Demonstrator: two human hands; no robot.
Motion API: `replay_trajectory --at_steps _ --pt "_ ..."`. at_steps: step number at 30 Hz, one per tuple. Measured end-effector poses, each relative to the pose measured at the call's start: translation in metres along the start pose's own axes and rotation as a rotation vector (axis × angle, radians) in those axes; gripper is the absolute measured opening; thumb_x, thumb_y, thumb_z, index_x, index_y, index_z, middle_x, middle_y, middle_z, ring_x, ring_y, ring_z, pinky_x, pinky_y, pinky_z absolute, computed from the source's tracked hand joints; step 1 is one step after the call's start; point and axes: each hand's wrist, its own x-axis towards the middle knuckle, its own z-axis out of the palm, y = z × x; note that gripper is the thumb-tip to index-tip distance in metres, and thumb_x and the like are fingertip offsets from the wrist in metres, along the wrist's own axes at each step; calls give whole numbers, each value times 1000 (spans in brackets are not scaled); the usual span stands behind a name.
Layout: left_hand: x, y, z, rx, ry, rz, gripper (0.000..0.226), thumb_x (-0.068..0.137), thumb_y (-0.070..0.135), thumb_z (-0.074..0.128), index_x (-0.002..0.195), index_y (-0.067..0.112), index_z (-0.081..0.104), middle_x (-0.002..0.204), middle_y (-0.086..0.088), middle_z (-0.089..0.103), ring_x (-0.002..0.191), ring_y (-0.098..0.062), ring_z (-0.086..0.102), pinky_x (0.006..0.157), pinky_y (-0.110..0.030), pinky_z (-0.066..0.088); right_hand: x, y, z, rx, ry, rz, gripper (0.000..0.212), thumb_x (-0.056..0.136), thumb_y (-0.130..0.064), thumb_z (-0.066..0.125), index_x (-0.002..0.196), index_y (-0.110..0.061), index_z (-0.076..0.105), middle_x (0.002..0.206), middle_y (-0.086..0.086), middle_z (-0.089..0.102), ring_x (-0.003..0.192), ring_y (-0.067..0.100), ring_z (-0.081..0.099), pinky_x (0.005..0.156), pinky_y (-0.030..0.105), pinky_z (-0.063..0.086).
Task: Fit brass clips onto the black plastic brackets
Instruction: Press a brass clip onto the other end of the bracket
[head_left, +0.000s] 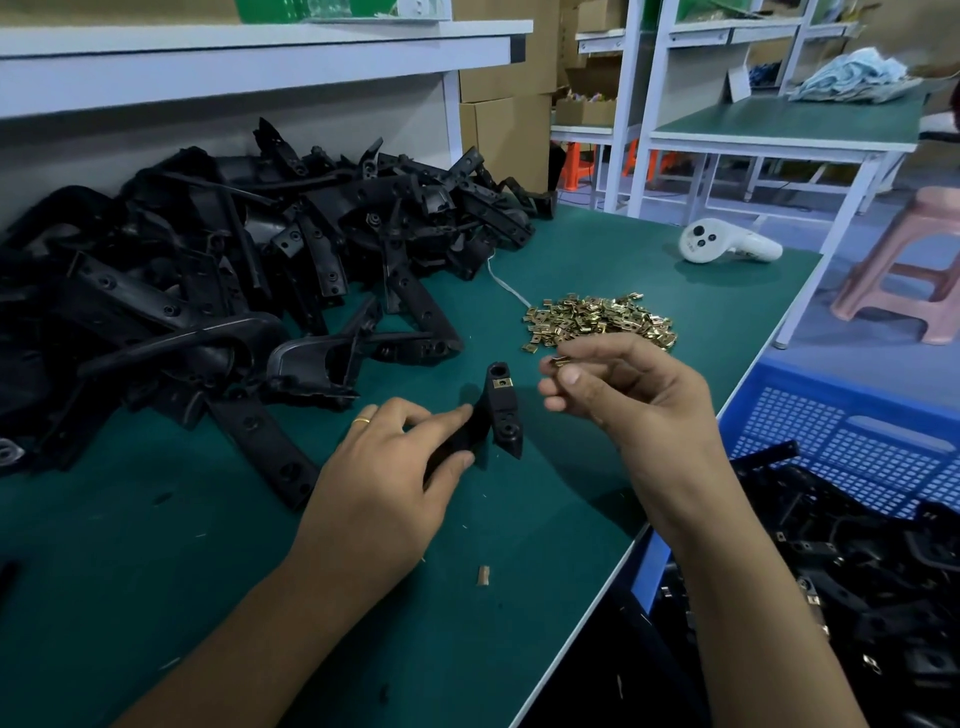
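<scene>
Head view: left hand (384, 467) grips black bracket (498, 410), one brass clip (502, 383) fitted; right hand (634, 384) pinches another clip (561, 360)

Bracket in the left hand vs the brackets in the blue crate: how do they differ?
The held bracket is gripped by the left hand over the green table; the crate brackets lie piled in the blue crate. The held bracket shows one brass clip near its top and an empty hole lower down; several crate brackets show clips too. The right hand pinches another clip. Both are black plastic.
</scene>
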Motion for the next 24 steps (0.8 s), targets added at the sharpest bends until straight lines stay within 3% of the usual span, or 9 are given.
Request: replay_trajectory --at_steps 7,11,19,24 --pt "1 0 0 -4 8 -9 43 97 45 62 139 37 62 107 17 54 106 -10 46 88 -27 43 2 4 3 -260 65 93 7 94 -5 71 100 -5 75 83 9 78 72 19 74 68 23 58" --pt "2 -1 -1 1 17 -39 41 97 44 62 137 37 64 108 15 54 108 -13 47 91 -31 46 3 7 1 -496 -26 137 6 95 -10 72 94 -15 76 83 3 78 75 14 75 77 25 60" --pt "2 -3 0 12 18 -20 39 98 43 61 136 35 65 108 13 53 105 -13 45 87 -32 45 3 5 -2 -522 -212 138 9 97 -8 70 95 -14 76 82 4 78 76 18 73 81 33 61" --pt "2 -3 1 -3 12 -16 39 97 42 63 136 38 65 106 14 51 103 -12 44 87 -32 46 3 8 0 -498 -230 116 9 97 -10 70 96 -16 77 82 3 78 75 15 72 77 26 59"
